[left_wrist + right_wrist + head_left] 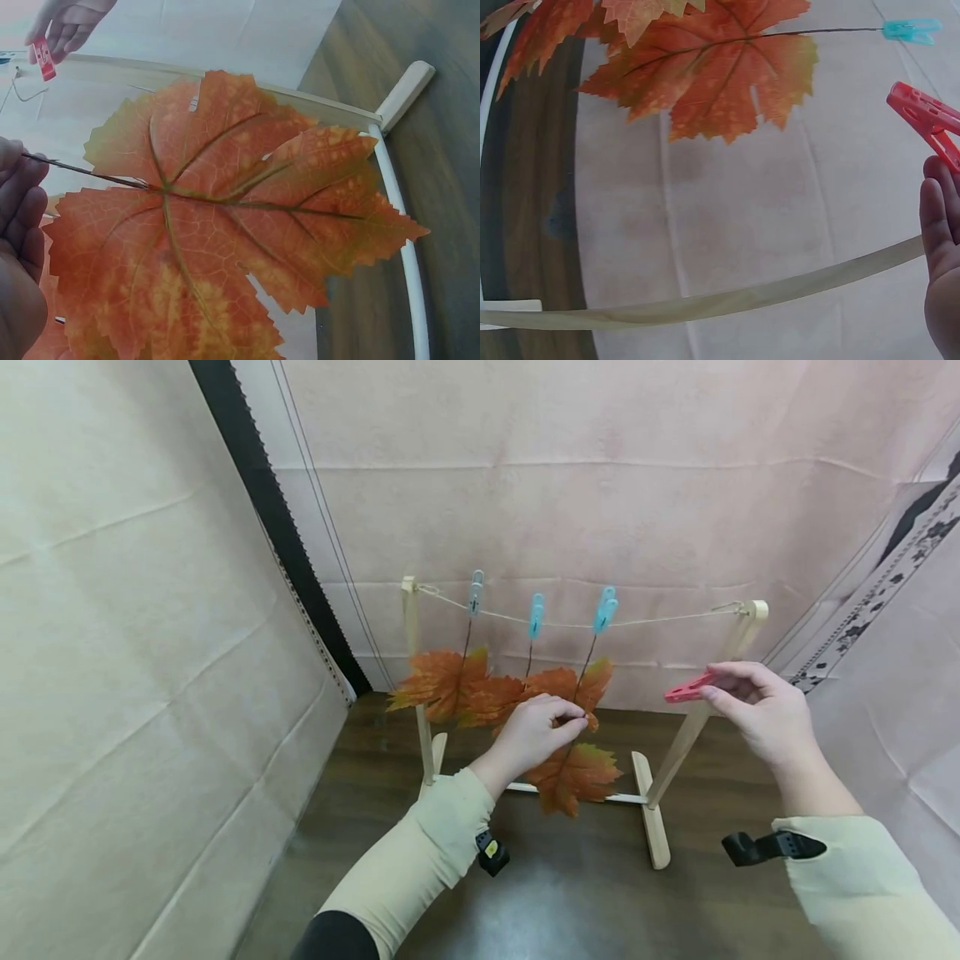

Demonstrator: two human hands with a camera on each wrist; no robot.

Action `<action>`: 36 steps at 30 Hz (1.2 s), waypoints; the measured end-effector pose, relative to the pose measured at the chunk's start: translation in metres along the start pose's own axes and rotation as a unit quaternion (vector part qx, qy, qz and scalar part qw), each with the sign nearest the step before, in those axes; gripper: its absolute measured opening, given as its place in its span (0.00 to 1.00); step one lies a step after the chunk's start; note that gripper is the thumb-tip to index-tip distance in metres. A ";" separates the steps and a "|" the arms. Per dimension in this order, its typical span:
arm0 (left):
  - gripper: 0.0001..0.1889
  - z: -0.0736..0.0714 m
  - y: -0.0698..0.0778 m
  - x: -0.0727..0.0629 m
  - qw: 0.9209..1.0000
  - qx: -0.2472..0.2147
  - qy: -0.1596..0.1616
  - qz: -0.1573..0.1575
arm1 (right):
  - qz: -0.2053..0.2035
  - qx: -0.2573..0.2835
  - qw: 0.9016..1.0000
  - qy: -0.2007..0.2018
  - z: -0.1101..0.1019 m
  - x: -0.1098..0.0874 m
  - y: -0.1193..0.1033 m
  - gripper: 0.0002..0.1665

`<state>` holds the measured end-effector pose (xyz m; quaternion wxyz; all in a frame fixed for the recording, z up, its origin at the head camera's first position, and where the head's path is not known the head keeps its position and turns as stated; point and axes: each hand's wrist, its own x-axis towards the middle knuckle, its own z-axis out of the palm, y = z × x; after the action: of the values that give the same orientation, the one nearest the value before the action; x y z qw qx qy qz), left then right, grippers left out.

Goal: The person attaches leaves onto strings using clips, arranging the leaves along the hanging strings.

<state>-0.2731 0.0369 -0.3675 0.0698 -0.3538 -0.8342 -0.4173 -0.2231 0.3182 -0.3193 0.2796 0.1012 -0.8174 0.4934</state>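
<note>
My left hand [542, 728] pinches the thin stem [90, 172] of an orange artificial maple leaf [573, 777], which hangs below the fingers. In the left wrist view that leaf [225, 202] spreads across the picture. To the right, my right hand [765, 706] holds a red clothespin [686, 689] between thumb and fingers, near the rack's right post. The clothespin [922, 112] points toward the line in the right wrist view. Three blue clothespins [536, 616] on the string [652, 621] hold other orange leaves [442, 685] by their stems, behind my left hand.
A wooden rack with a left post [411, 618], a right post [678, 747] and a white lower bar [622, 798] carries the string. Its right foot [651, 814] rests on the dark wooden table [555, 877]. Pale cloth [600, 518] hangs behind and at both sides.
</note>
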 end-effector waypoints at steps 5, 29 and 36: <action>0.08 -0.001 0.006 0.007 1.000 0.002 0.001 0.005 | -0.007 0.005 1.000 0.007 -0.005 0.006 -0.005 0.20; 0.09 0.006 0.034 0.036 0.997 0.053 0.024 0.042 | 0.011 -0.057 0.998 0.037 -0.009 0.032 -0.037 0.17; 0.09 0.007 0.037 0.044 0.997 0.058 0.037 0.035 | 0.006 -0.086 0.996 0.032 -0.005 0.046 -0.048 0.18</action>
<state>-0.2804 0.0800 -0.3303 0.1356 -0.3622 -0.8409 -0.3786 -0.2375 0.3038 -0.2558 0.3106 0.0561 -0.8477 0.4263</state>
